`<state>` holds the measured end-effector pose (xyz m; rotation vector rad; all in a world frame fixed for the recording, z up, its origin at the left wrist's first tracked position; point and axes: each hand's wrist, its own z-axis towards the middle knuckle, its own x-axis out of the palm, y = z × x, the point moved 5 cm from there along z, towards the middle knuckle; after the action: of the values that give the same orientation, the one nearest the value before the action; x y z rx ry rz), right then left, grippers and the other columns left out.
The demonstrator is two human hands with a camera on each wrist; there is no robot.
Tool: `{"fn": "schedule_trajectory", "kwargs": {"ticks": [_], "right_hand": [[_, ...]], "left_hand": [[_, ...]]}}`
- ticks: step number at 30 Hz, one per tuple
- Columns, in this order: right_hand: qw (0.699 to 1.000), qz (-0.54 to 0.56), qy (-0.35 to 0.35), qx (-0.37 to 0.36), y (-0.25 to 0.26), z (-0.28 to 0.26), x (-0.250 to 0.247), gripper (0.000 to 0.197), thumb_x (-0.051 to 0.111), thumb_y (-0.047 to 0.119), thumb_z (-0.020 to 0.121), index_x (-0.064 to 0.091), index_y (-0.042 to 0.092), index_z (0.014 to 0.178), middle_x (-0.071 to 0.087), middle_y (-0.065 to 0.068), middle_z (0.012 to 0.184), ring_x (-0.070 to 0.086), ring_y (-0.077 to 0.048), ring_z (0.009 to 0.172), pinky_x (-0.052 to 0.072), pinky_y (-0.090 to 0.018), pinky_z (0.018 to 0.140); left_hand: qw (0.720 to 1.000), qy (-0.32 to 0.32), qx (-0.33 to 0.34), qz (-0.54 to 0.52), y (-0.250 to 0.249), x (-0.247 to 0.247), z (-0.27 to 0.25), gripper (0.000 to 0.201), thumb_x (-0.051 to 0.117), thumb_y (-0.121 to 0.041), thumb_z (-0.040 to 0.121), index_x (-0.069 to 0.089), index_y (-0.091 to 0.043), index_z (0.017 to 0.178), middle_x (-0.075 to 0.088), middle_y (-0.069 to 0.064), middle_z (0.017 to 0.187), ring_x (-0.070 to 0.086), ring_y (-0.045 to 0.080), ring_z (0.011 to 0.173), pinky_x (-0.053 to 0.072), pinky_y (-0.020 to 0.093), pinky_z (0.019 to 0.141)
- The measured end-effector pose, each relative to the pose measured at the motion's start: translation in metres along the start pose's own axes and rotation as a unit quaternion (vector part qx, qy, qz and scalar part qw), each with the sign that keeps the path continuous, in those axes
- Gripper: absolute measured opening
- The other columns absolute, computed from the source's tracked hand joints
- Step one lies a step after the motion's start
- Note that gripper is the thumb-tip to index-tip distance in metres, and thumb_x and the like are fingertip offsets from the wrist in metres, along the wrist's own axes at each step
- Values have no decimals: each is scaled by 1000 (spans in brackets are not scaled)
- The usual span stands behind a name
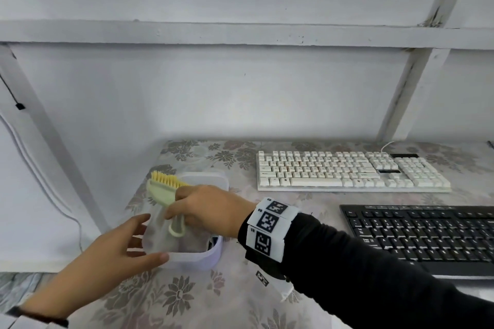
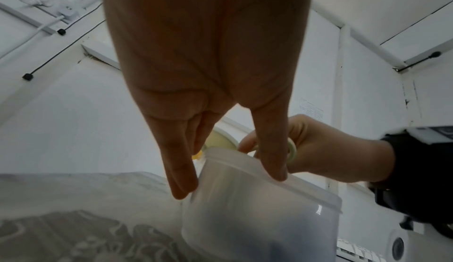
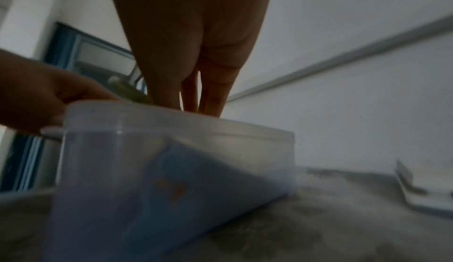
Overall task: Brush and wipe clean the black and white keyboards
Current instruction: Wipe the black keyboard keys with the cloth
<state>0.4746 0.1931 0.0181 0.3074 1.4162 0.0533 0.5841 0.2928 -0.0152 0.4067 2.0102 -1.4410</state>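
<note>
Head view shows the brush (image 1: 167, 189), pale green with yellow bristles, held up over a see-through plastic box (image 1: 197, 254). The right hand (image 1: 205, 211) has its fingers curled around the brush handle, and the loop at the end of the handle hangs down below the fingers. The bristles point up and away from the person. The left hand (image 1: 117, 246) is spread, with its thumb along the near rim of the box and its fingers against the box's left side; in the left wrist view the fingers (image 2: 181, 175) lie straight against the box wall. Something blue sits inside the box, but it is too blurry to tell what it is. The white lid (image 1: 205, 177) lies just behind the box. The box stands on the left part of the surface (image 1: 187, 302), which has a cloth with a grey flower pattern. The white keyboard (image 1: 350, 171) lies to the right, near the wall, with its white cable running off behind it. The black keyboard (image 1: 427, 238) lies closer to the person, just in front of the white one, and partly under the black sleeve (image 1: 361, 275) of the right arm. A white band with black square marks (image 1: 270, 227) wraps the right wrist.
</note>
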Motion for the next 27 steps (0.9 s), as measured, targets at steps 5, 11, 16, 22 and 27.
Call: {"fn": "schedule_trajectory", "kwargs": {"ticks": [5, 11, 16, 22, 27], "right_hand": [[994, 110, 2, 19, -8, -2, 2, 37, 62, -1, 82, 66, 8, 117, 56, -19, 107, 52, -25, 93, 39, -32, 78], [985, 123, -33, 114, -35, -6, -5, 38, 65, 12, 86, 59, 6, 123, 62, -15, 116, 57, -21, 98, 39, -24, 81], [977, -75, 21, 199, -57, -5, 2, 32, 53, 28, 93, 57, 8, 117, 64, -9, 114, 54, -27, 113, 29, -47, 109], [949, -88, 146, 264, -61, -5, 16, 24, 51, 28, 89, 55, 9, 104, 56, -10, 103, 34, -27, 124, 15, -64, 106], [941, -80, 167, 285, -60, 5, 26, 30, 56, 31, 86, 53, 9, 107, 54, -9, 106, 32, -29, 121, 23, -62, 100]], "left_hand": [[1000, 10, -4, 11, 6, -2, 4, 117, 64, -87, 19, 38, -38, 121, 59, -17, 108, 64, 0, 86, 51, 15, 65], [1000, 21, 0, 1, 4, -6, 10, 120, 70, -82, 13, 35, -36, 119, 62, -13, 104, 66, 2, 83, 53, 20, 66], [999, 15, 33, -6, -7, -16, 21, 108, 74, -79, 19, 22, -62, 112, 52, -14, 110, 65, 8, 91, 54, 25, 73], [995, 41, 45, 80, -15, -17, 39, 102, 61, -90, 21, 23, -70, 114, 43, -14, 124, 56, 0, 98, 45, 18, 76], [992, 20, 52, 116, -13, -12, 48, 102, 84, -58, 42, 32, -42, 129, 42, -13, 121, 52, 3, 99, 43, 16, 73]]}}
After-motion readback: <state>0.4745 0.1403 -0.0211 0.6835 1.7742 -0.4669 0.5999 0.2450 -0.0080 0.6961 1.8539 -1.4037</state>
